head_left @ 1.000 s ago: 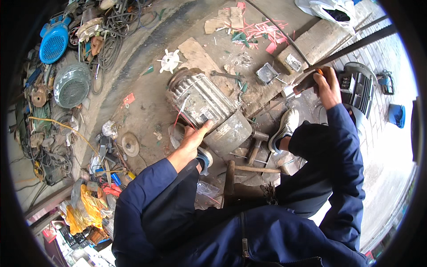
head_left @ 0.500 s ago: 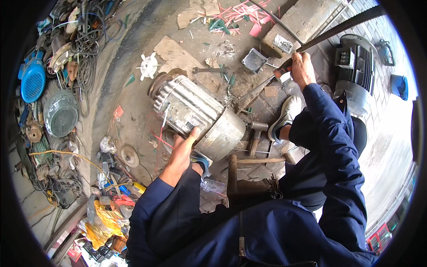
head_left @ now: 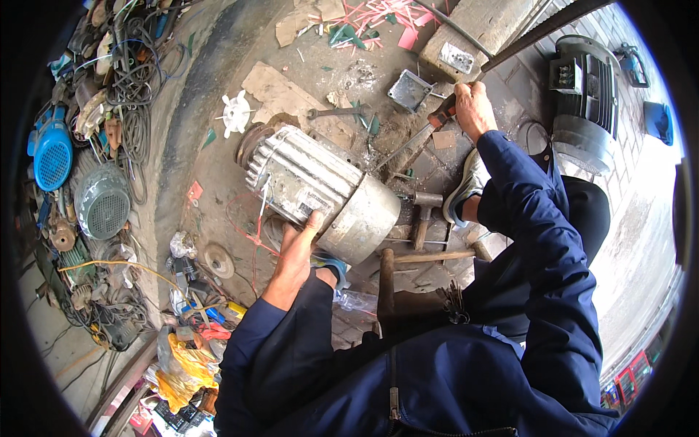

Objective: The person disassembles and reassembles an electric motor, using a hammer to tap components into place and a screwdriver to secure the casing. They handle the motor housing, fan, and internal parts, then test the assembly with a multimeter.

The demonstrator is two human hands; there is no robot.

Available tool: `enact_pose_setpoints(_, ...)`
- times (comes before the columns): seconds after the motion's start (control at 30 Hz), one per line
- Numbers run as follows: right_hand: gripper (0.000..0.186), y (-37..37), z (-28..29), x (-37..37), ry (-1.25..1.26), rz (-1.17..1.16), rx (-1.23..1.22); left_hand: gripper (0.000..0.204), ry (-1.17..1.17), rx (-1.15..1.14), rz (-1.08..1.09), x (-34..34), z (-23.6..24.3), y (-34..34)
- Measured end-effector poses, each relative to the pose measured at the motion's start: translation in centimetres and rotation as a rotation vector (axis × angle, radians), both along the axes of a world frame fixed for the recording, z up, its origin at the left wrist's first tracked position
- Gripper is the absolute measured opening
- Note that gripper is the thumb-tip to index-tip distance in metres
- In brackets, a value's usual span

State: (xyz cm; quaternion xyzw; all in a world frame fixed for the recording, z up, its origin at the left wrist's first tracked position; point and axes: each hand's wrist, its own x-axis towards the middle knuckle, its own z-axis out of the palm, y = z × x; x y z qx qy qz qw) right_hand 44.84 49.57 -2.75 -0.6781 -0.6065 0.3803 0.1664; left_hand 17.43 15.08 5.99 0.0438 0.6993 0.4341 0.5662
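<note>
A grey finned electric motor [head_left: 306, 175] with a smooth metal end cover [head_left: 362, 220] lies tilted on the ground before me. My left hand [head_left: 293, 258] steadies its near side, thumb on top beside the wiring opening and the other fingers partly hidden below. Beyond the motor, to the right, my right hand [head_left: 475, 111] is closed round the orange-and-black handle of a long screwdriver [head_left: 403, 148]. Its thin shaft slants down to the left, and the tip lies close to the motor's far side; whether it touches, I cannot tell.
A hammer [head_left: 424, 211] rests beside a wooden stool [head_left: 387, 284]. A wrench [head_left: 338, 113], white fan [head_left: 235, 113] and metal box [head_left: 411, 91] lie beyond the motor. Another dark motor [head_left: 585, 102] stands at right. Cables, a blue motor [head_left: 53, 149] and scrap crowd the left.
My right hand has moved a little left with the screwdriver, nearer the motor. My left hand keeps its place on the motor. The whole view has shifted slightly.
</note>
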Motion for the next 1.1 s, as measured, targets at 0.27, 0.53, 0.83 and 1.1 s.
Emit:
enact_pose_setpoints(0.27,0.052,-0.3,0.3,-0.2,0.049,-0.037,-0.048,0.064,0.000,-0.016,0.002,-0.1,0.0,-0.1)
enact_pose_setpoints(0.53,0.048,-0.5,1.2,-0.6,0.081,-0.049,-0.105,0.065,-0.019,-0.011,0.009,-0.1,0.3,0.1)
enact_pose_setpoints(0.83,0.051,-0.5,1.7,-0.5,0.070,-0.048,-0.081,0.065,-0.014,-0.019,0.015,0.0,0.3,0.1)
enact_pose_setpoints(1.1,0.045,0.0,0.1,-0.5,0.117,-0.017,-0.098,0.067,-0.014,-0.027,0.009,0.0,0.5,0.2)
